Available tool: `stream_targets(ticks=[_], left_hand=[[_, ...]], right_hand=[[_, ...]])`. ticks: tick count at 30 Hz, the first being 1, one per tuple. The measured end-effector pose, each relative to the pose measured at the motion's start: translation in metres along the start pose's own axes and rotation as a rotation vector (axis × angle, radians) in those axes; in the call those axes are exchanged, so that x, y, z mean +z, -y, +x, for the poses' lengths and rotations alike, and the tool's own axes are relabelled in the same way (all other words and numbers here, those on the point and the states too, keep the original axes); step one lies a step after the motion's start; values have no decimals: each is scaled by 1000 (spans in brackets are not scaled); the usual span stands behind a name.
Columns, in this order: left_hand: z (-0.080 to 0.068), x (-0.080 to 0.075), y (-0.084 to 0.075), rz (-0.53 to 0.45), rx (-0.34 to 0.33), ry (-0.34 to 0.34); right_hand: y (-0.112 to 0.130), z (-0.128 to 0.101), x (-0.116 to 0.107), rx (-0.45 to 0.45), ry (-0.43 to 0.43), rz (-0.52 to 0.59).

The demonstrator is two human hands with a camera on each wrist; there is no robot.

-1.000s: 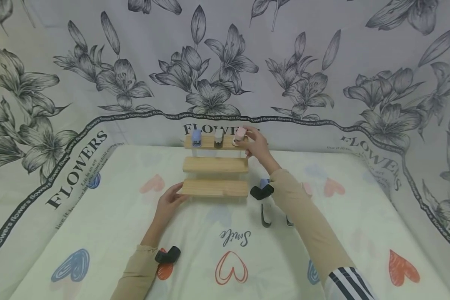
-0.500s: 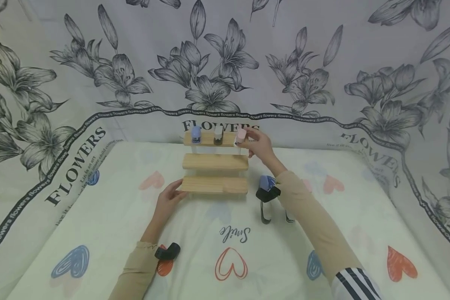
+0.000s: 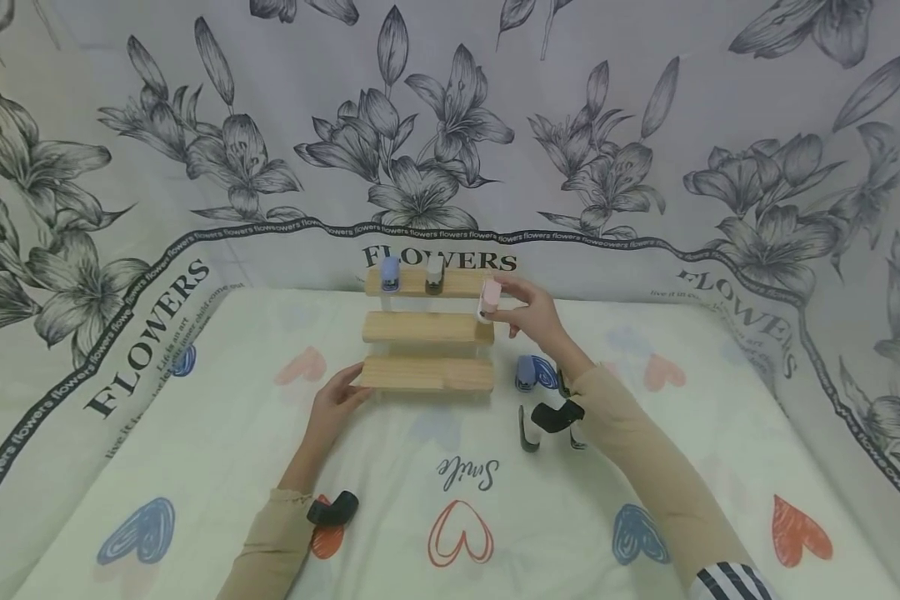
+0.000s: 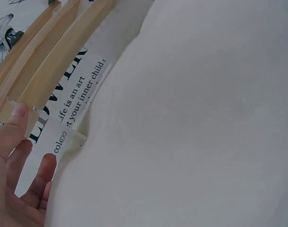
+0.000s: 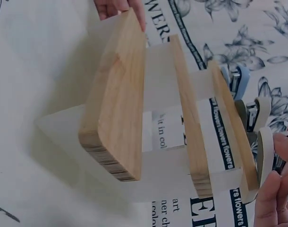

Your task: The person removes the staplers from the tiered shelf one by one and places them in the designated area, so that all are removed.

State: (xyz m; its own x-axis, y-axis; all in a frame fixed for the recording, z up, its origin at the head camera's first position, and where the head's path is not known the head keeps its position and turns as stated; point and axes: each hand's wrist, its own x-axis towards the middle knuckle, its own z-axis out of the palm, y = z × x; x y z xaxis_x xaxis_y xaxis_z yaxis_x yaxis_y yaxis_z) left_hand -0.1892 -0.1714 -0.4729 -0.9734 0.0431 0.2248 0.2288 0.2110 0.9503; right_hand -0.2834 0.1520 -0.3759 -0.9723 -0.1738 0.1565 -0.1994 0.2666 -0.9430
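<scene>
A pink stapler point(image 3: 489, 298) is pinched in my right hand point(image 3: 536, 317), by the right end of a three-tier wooden shelf rack point(image 3: 427, 327). In the right wrist view its pale base point(image 5: 265, 153) shows beside the end of the top plank; whether it touches the wood I cannot tell. My left hand point(image 3: 335, 402) grips the left end of the lowest plank, with its thumb point(image 4: 19, 113) on the wood and a finger below. On the top plank stand a blue stapler point(image 3: 390, 273) and a grey-white stapler point(image 3: 434, 275).
Right of the rack a second blue stapler point(image 3: 526, 372) lies on the heart-print cloth point(image 3: 390, 467). Nearer are a white-and-dark stapler point(image 3: 529, 432) and another one point(image 3: 577, 439), partly behind the wrist camera point(image 3: 558, 415). A flower-print curtain point(image 3: 607, 200) hangs behind.
My right hand has drawn the pink stapler from the top plank's right end, toward me and slightly right. The left hand stays at the lowest plank.
</scene>
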Motion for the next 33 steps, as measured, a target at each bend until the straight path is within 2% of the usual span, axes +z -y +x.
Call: stream_targets(ticks=[4,9,14,22,28,33], left_hand=[[-3,0,-2,2,-30,-4],[-1,-4,14,-13,-14,-3],[2,-4,32,-16,2,5],[3,-2,32,-10,-2,-8],[5,-2,31,-11,-5,-7],[5,-1,32,-20,-1,-17]], right_hand=[[-2,-16,-3,22,23,1],[4,-37,-7,41,43,5],[9,-55,-10,56,72,-42],[-18,-69,-13,34,124,24],[-26,-89,-19,0,128,15],[-27,-110,-21,16,133,6]])
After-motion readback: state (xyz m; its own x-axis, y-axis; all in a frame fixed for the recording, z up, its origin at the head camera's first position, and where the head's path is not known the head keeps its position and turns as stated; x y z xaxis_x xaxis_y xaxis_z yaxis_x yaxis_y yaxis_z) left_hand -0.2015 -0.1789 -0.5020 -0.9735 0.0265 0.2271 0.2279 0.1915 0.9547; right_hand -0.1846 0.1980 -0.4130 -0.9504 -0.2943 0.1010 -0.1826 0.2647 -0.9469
